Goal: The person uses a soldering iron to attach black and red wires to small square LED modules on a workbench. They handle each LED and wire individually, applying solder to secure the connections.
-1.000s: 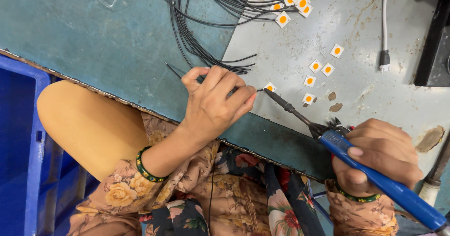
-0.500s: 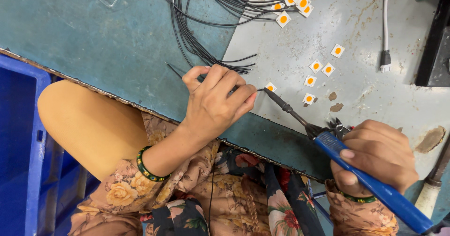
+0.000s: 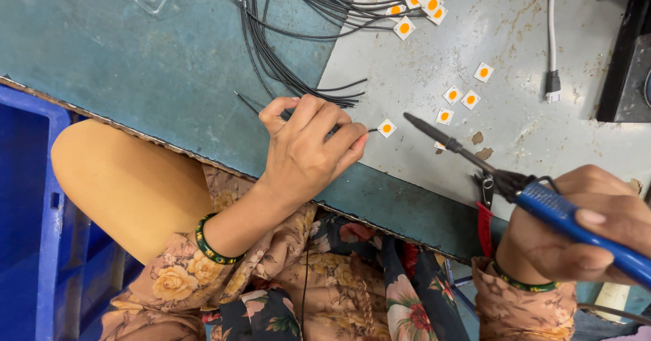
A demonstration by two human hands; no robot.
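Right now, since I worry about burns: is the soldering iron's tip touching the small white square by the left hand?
No, the soldering iron tip hangs clear, right of the white square by the left hand.

Blue-handled soldering iron (image 3: pixel 542 202) raised, tip near orange-centred white chip (image 3: pixel 386 128)

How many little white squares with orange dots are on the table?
10: four up top by the black wires, one at the left hand, four mid-table, one half-hidden behind the soldering iron. More may hide.

Blue plastic iron handle (image 3: pixel 576 222), stained metal sheet (image 3: pixel 522 36)
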